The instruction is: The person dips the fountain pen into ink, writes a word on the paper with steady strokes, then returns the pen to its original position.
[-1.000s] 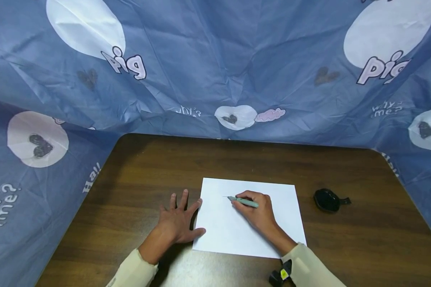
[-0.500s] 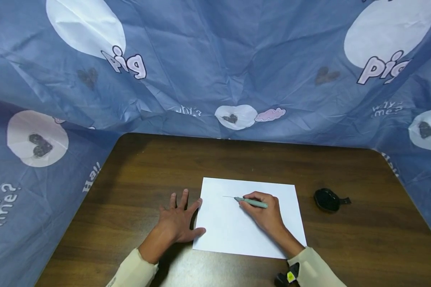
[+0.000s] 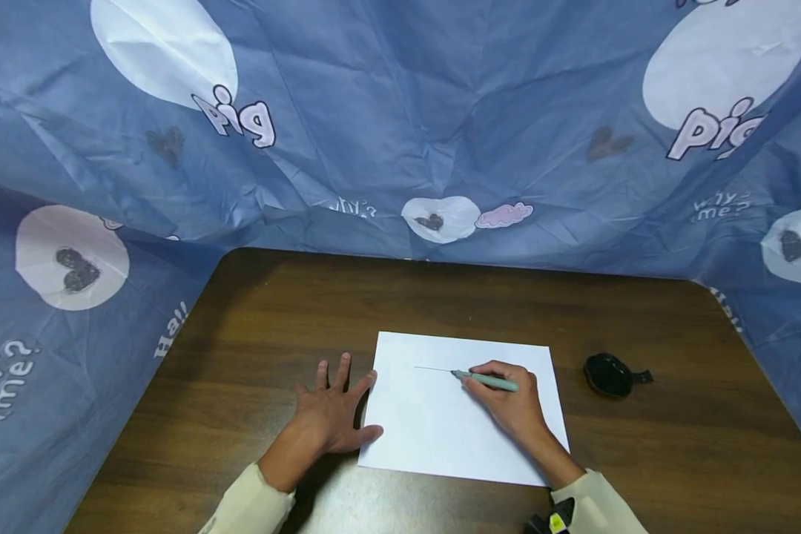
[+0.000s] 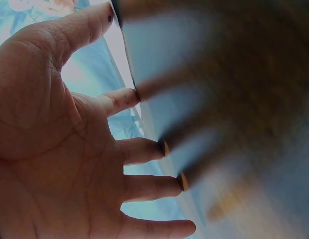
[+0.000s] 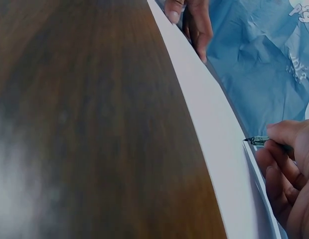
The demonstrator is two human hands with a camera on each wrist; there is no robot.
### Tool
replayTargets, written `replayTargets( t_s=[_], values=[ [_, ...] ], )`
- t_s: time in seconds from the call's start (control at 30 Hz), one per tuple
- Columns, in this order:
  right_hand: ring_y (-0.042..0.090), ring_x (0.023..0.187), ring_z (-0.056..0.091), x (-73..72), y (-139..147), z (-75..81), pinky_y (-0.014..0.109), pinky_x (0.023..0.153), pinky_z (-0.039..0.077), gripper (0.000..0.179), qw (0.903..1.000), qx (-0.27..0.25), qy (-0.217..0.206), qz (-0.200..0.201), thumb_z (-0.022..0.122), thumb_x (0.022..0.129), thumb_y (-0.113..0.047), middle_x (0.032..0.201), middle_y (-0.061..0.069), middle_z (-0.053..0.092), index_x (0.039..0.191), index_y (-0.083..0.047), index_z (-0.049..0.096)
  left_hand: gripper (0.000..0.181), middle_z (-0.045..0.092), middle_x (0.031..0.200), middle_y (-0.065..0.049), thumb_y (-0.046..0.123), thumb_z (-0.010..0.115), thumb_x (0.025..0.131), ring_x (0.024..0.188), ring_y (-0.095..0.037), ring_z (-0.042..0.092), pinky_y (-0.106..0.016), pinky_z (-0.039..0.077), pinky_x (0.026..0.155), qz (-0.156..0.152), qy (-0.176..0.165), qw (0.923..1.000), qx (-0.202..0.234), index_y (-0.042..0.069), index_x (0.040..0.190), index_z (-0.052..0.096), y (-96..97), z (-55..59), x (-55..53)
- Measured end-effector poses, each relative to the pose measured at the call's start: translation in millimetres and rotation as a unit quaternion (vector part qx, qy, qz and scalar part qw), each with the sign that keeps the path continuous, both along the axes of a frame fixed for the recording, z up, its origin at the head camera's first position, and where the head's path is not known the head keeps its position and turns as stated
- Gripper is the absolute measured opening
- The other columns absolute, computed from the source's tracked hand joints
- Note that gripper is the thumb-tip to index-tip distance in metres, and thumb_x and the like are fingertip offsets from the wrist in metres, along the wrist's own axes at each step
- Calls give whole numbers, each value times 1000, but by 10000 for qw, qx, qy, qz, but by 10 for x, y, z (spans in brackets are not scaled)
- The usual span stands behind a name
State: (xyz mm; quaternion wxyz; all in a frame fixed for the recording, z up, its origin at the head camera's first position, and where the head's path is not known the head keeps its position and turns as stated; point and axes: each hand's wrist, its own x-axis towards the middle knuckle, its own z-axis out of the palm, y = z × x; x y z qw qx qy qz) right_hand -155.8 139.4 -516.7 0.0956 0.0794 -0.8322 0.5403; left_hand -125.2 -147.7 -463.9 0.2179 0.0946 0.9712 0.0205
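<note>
A white sheet of paper (image 3: 427,430) lies on the wooden table. My right hand (image 3: 510,400) pinches a green pen (image 3: 494,382), its tip at the right end of a thin dark line (image 3: 432,368) in the sheet's upper part. In the right wrist view the pen (image 5: 259,141) sits between thumb and fingers, its dark point against the paper (image 5: 209,129). My left hand (image 3: 330,415) is spread palm down at the sheet's left edge, with thumb and index fingertips on that edge. The left wrist view shows the palm and straight, spread fingers of this left hand (image 4: 89,144).
To the right of the paper is a small black pan-shaped dish (image 3: 609,374) with a short handle. The brown wooden table (image 3: 294,311) is bordered at the back and sides by a blue printed cloth (image 3: 374,133).
The right hand and pen have slid rightward across the sheet, and the line behind the tip has grown longer. The left hand stays where it was.
</note>
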Motion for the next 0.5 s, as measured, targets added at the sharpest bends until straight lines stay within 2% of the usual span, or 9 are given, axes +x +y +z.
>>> replayTargets(
  t_s=[0.2,0.33,0.5],
  values=[
    [12,65,65,41,161,21,25,59,51,14,9998,63,-145,-140,87,77,-12,81,-2,75,87,-10,79,86,13,165,-19,73,55,86,145,-51,19,-74,30,99,-74,45,10000,-16,31,157,31,14,11,2],
    [12,66,64,64,253,24,23,59,50,14,9996,10,-204,-218,87,78,-11,83,3,75,88,-7,79,86,13,164,-19,71,56,87,144,-52,19,-74,31,98,-105,81,9999,5,29,157,31,5,29,16],
    [10,67,63,80,406,9,22,59,50,13,9985,249,-182,-462,87,78,-11,85,4,75,88,-7,79,86,14,164,-20,71,56,87,144,-53,21,-75,31,97,-96,117,9999,7,29,157,32,0,20,20]
  ],
)
